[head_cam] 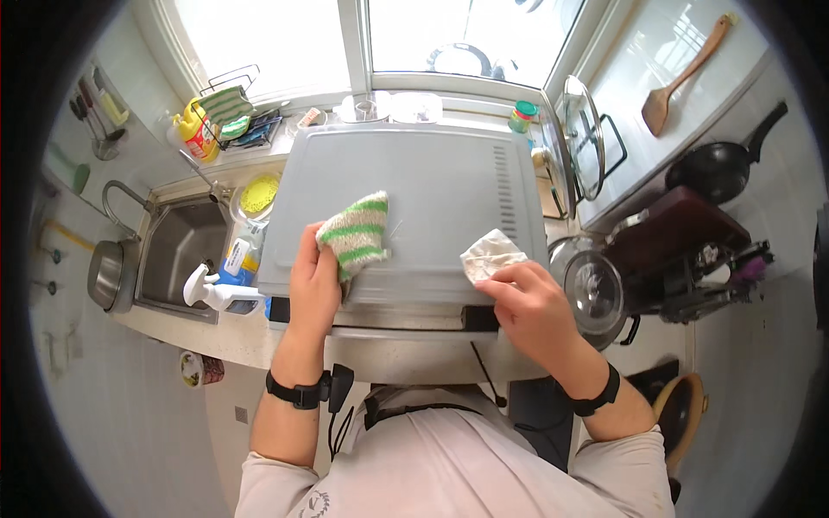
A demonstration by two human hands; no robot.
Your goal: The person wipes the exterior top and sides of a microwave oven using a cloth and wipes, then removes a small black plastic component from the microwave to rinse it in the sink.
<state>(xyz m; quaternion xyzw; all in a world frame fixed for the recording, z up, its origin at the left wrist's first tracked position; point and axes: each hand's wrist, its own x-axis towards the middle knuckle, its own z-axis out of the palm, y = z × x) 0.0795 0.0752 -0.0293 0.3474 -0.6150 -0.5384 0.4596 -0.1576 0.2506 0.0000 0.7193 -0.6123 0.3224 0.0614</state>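
My left hand (pixel 312 285) grips a green-and-white striped cloth (pixel 357 234) over the front left part of a grey metal appliance casing (pixel 414 188). Between the thumb and fingers of my right hand (pixel 532 304) is a crumpled, stained white wipe or tissue (pixel 491 255), above the casing's front right corner. The casing has a row of vent slots along its right side. Whether either cloth touches the casing, I cannot tell.
Left of the casing are a white spray bottle (pixel 223 294), a yellow scrubber (pixel 258 193) and a steel sink (pixel 184 252). Glass lids (pixel 592 288) and a dark red chopping board (pixel 680 239) stand at the right. A yellow bottle (pixel 195 135) is at the back left.
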